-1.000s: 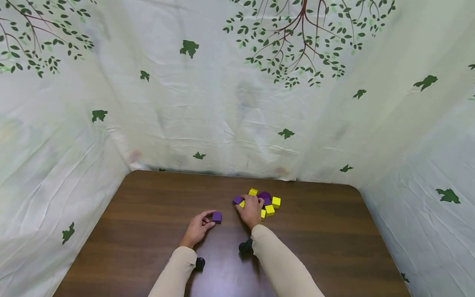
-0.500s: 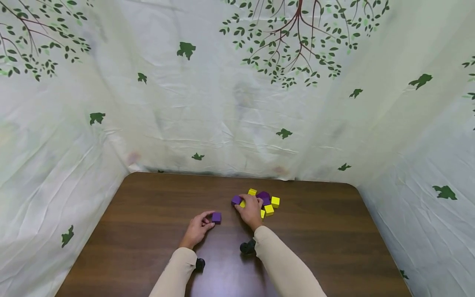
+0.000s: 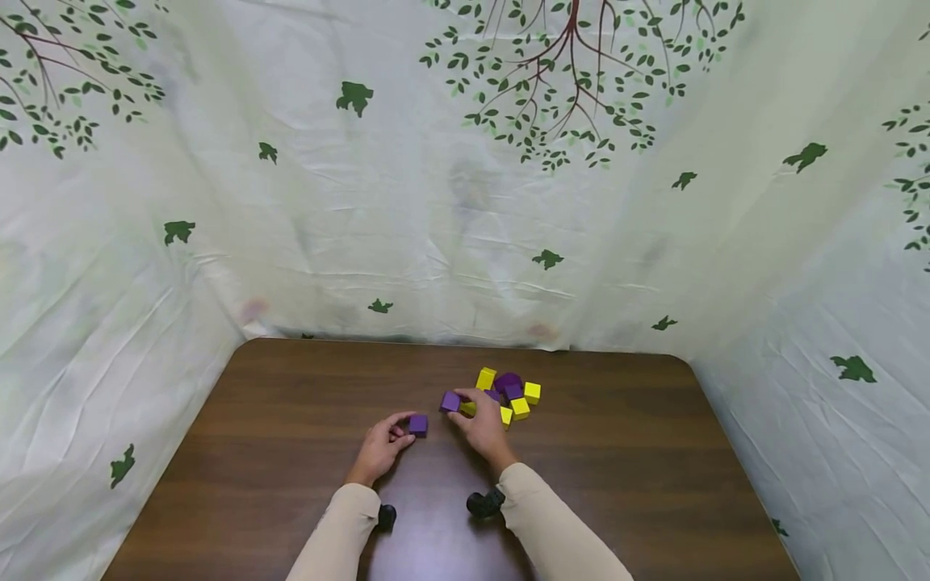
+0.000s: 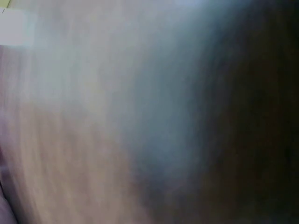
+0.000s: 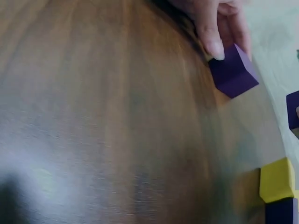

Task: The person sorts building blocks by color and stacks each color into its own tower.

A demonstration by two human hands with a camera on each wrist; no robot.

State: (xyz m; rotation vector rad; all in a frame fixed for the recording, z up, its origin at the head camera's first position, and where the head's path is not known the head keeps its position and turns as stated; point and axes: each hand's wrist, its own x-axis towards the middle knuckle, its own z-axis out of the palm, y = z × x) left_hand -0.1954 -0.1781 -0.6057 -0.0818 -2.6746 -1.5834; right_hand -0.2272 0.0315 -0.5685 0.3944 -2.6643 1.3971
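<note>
In the head view my left hand (image 3: 380,448) pinches a purple cube (image 3: 417,426) between thumb and fingers, low over the table. The right wrist view shows that same purple cube (image 5: 233,72) in the left hand's fingers. To its right, my right hand (image 3: 485,429) holds another purple cube (image 3: 450,402) at its fingertips, a short gap from the first. At the right wrist view's edge, part of this purple cube (image 5: 293,112) appears. Just behind the right hand lies a cluster of yellow cubes (image 3: 519,408) and purple cubes (image 3: 513,390), partly hidden by that hand.
Both hands work over a brown wooden table (image 3: 305,403). A pale curtain (image 3: 436,202) with leaf prints hangs behind it and at both sides. Black wrist devices (image 3: 484,504) sit at the sleeves. The left wrist view is a blur of wood grain.
My right hand has pulled back and left out of the cluster with a purple cube, toward the left hand. The left hand stays nearly still with its cube.
</note>
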